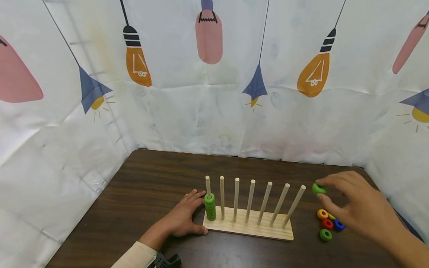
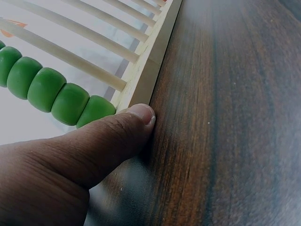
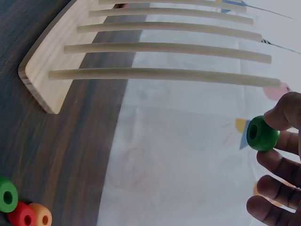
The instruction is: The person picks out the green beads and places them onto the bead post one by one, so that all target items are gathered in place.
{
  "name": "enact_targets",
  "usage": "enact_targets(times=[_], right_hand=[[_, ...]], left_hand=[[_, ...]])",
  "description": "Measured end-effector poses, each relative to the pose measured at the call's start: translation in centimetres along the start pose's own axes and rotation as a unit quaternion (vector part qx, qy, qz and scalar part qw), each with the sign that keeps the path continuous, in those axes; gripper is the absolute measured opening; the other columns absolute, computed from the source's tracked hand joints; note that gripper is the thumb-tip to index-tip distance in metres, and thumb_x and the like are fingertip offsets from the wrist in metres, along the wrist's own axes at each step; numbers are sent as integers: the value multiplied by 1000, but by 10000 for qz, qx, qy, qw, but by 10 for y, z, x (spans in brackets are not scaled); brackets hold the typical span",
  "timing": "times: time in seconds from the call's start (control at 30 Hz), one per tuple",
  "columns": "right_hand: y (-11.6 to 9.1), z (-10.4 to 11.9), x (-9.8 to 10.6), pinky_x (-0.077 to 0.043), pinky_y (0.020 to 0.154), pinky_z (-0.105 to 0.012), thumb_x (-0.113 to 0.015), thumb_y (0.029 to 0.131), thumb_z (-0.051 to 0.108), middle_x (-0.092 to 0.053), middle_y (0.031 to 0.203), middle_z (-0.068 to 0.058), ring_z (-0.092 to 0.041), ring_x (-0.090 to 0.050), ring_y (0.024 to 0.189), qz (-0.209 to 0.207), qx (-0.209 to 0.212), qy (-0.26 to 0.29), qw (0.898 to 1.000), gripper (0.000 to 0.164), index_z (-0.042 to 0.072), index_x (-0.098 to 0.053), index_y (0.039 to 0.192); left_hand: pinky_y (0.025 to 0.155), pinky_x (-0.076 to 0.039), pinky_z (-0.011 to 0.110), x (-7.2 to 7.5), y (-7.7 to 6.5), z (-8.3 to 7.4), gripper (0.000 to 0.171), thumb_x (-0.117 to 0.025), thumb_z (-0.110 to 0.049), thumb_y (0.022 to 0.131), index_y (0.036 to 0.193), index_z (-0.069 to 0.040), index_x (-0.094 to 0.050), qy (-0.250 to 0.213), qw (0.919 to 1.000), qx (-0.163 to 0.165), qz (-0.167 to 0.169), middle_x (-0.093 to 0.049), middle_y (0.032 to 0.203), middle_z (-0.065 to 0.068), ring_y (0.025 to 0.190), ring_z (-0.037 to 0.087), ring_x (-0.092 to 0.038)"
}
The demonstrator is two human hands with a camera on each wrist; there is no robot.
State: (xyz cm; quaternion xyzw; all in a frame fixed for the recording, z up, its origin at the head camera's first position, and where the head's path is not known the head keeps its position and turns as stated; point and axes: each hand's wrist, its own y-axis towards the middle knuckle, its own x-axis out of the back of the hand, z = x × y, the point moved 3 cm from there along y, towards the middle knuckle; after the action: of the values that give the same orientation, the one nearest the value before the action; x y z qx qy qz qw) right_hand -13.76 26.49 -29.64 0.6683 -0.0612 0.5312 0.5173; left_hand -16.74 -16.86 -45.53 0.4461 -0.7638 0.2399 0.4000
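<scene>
A pale wooden base [image 1: 251, 222] carries a row of several upright pegs. On its leftmost peg sits a stack of green beads [image 1: 210, 208]. My left hand [image 1: 182, 215] rests at the left end of the base; in the left wrist view its thumb [image 2: 120, 127] touches the base's front edge beside the lowest bead. Between thumb and finger, my right hand [image 1: 358, 203] pinches one green bead [image 1: 318, 188], held in the air to the right of the rightmost peg. The right wrist view shows the hole of this green bead [image 3: 262, 133], apart from every peg.
Loose beads lie on the dark wood table [image 1: 161, 175] below my right hand: a green bead [image 1: 325, 235], a red bead [image 1: 327, 223], a blue bead [image 1: 339, 225], an orange bead [image 1: 322, 214] and a partly hidden yellow one. A printed cloth [image 1: 214, 123] hangs behind the table.
</scene>
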Motion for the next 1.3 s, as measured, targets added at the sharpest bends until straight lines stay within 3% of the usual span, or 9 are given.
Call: enact_targets(times=[0.17, 0.23, 0.3, 0.47, 0.73, 1.3], right_hand=[[5, 4, 3, -43, 82, -15, -85, 79, 26, -70, 105, 8, -12, -56, 102, -9, 60, 67, 10000, 30, 21, -75, 107], [7, 6, 4, -42, 83, -15, -84, 81, 30, -70, 105, 8, -12, -56, 101, -28, 95, 99, 9999, 28, 21, -75, 107], [9, 7, 5, -39, 88, -12, -76, 90, 43, -70, 104, 8, -13, -56, 101, -85, 157, 148, 9997, 28, 20, -75, 106], [17, 14, 7, -32, 94, -9, -46, 100, 63, -70, 104, 8, -14, -56, 101, -214, 311, 175, 9991, 54, 17, -75, 104], [24, 22, 11, -33, 95, -10, -47, 100, 62, -69, 104, 10, -13, -57, 101, -225, 396, 163, 9988, 53, 18, -74, 104], [37, 33, 15, -35, 92, -11, -49, 99, 63, -69, 101, 12, -10, -57, 99, -303, 541, 185, 9979, 52, 19, -75, 103]], left_hand=[[121, -15, 62, 0, 0, 0, 89, -89, -51, 75, 145, -8, -53, 18, 10000, 38, 7, -34, 162, 12, 153, 42, -16], [121, -15, 62, 0, 0, 0, 89, -89, -51, 74, 145, -8, -54, 34, 10000, 43, 5, -34, 162, 12, 153, 42, -16], [121, -15, 62, 0, 0, -1, 90, -89, -51, 74, 145, -8, -54, 45, 10000, 46, 0, -34, 162, 12, 153, 41, -17], [121, -15, 61, -1, 0, 0, 92, -89, -51, 74, 147, -8, -52, 47, 10000, 51, 10, -34, 162, 11, 153, 41, -16], [122, -15, 60, -1, 1, 0, 86, -89, -50, 75, 143, -10, -55, 76, 9999, 76, 23, -35, 163, 10, 153, 40, -16], [122, -15, 60, -1, 1, 1, 91, -89, -50, 75, 147, -9, -52, 53, 10000, 56, 11, -35, 162, 10, 153, 40, -17]])
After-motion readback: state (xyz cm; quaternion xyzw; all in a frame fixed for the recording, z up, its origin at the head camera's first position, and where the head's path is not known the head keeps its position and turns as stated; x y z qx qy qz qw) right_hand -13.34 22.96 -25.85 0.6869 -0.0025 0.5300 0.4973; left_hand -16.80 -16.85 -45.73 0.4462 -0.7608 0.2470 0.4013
